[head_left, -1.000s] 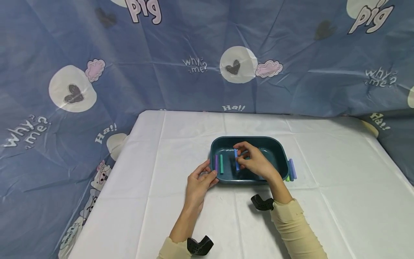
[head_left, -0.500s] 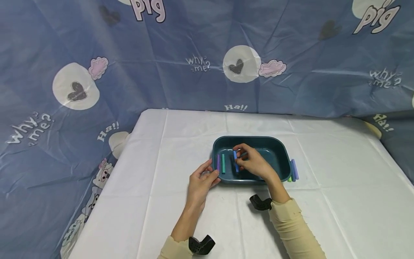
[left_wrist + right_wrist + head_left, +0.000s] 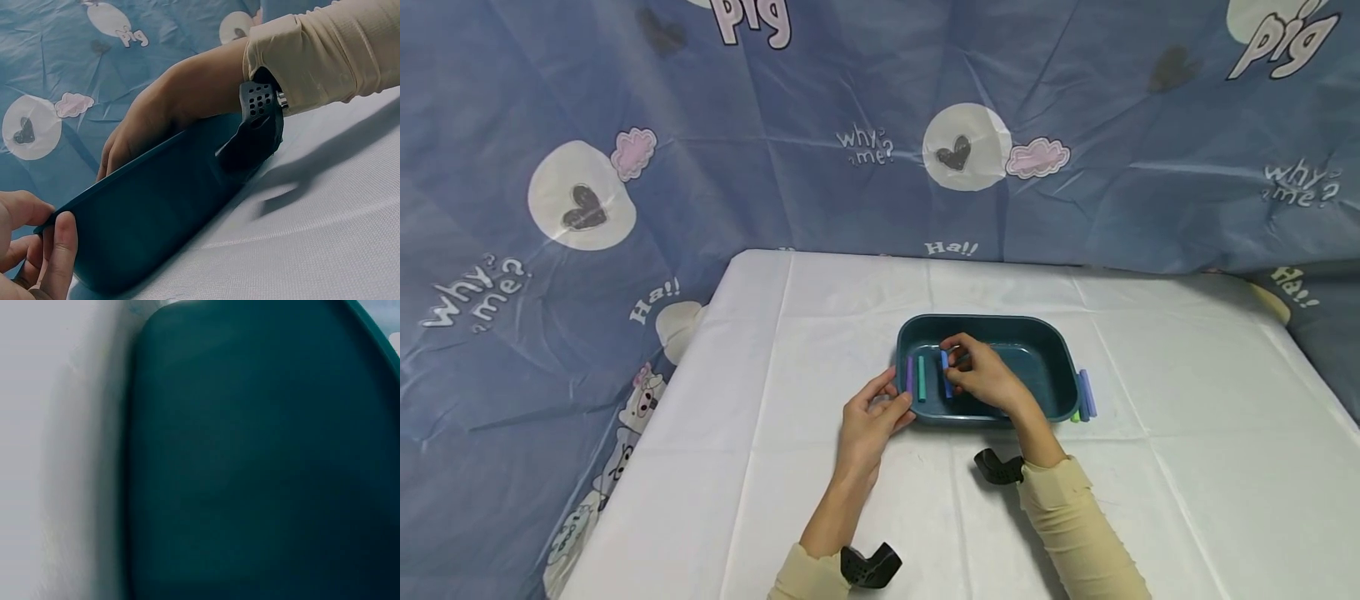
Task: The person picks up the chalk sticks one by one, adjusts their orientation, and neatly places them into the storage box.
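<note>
Nearest to my head camera, the cream-coloured cloth left sleeve (image 3: 808, 577) ends in an angular black device (image 3: 871, 567) at the wrist. The cream-coloured cloth right sleeve (image 3: 1078, 525), a little farther, carries a similar black piece (image 3: 998, 467). Under both arms lies the desk (image 3: 1210, 417), covered with creased white cloth. Next I see the left hand (image 3: 867, 425); from its wrist camera I can tell that its grip is pinching the rim at the near left corner of the dark teal rectangular tray (image 3: 1030, 362), which has rounded corners. The right hand (image 3: 988, 379) is above the tray, with its grip pinching a thin blue stick (image 3: 944, 362). This stick is left of the tray's middle; whether its lower end touches the bottom, I cannot tell. To the left of it, inside the tray, a thin green stick (image 3: 922, 379) and a thin purple stick (image 3: 909, 375) are almost parallel, the purple one just beside the left wall. Outside, by the right wall, I find a violet stick (image 3: 1087, 393) and others partly hidden. Behind the desk hangs a blue printed curtain (image 3: 820, 200) with hearts and lettering.
</note>
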Motion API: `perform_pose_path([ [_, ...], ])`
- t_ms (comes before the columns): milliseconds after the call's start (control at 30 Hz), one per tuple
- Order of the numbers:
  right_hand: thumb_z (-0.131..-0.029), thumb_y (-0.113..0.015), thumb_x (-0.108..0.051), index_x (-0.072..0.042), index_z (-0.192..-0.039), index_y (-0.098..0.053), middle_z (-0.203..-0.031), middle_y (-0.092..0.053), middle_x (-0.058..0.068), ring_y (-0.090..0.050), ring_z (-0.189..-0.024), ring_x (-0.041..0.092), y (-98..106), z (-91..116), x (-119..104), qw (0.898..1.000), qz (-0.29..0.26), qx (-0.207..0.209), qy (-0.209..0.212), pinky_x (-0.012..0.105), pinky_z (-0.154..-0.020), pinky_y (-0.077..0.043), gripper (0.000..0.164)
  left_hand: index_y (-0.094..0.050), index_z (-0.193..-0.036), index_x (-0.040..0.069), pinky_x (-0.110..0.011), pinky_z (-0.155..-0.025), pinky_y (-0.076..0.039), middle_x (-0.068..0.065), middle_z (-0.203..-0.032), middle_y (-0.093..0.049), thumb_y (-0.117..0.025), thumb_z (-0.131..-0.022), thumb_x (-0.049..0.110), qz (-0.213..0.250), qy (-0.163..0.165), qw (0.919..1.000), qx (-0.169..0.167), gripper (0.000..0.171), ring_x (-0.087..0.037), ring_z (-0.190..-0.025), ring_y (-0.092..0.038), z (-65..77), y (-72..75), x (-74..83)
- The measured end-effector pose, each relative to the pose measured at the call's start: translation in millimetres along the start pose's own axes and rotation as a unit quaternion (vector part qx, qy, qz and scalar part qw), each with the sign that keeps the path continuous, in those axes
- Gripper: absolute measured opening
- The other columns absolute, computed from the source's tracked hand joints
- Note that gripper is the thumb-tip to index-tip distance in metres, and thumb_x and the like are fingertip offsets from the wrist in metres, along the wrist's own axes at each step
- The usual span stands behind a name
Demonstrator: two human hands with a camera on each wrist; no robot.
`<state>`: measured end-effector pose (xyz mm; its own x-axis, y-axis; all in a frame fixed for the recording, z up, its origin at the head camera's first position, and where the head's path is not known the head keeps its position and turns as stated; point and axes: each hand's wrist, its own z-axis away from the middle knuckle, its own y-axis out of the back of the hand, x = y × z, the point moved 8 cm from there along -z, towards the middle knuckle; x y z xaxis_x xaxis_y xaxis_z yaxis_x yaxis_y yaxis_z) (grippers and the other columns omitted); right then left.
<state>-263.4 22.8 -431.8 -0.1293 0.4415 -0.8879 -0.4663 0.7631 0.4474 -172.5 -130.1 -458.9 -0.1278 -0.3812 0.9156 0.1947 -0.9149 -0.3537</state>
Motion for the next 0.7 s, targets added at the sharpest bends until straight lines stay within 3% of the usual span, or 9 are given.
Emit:
perform_pose_path([
  [300,-0.088,-0.056,0.002,0.002,-0.126,-0.047,-0.098,-0.051,0.016,-0.059,-0.077,0.020,-9.3,-4.1,-1.3,1.000,0.023,0.000,-0.010,0.030,-0.060,-0.059,0.039,-0.054,-0.132,0.010,-0.025,-0.076,-0.061,-0.003,-0.102,-0.045,-0.068,-0.084,0.001,-0.001,0.005,1.0000,-0.002,0.051,-0.008,-0.076,-0.059,0.2,-0.2,-3.1],
  [700,-0.087,-0.060,-0.003,0.000,-0.125,-0.050,-0.099,-0.062,0.020,-0.063,-0.067,0.017,-17.5,-17.6,-3.0,0.994,0.106,0.003,-0.032,0.028,-0.059,-0.058,0.039,-0.053,-0.133,0.008,-0.023,-0.074,-0.060,-0.003,-0.101,-0.045,-0.068,-0.084,0.001,0.002,-0.006,0.9999,-0.008,0.051,-0.007,-0.075,-0.059,-1.8,1.1,-0.5],
])
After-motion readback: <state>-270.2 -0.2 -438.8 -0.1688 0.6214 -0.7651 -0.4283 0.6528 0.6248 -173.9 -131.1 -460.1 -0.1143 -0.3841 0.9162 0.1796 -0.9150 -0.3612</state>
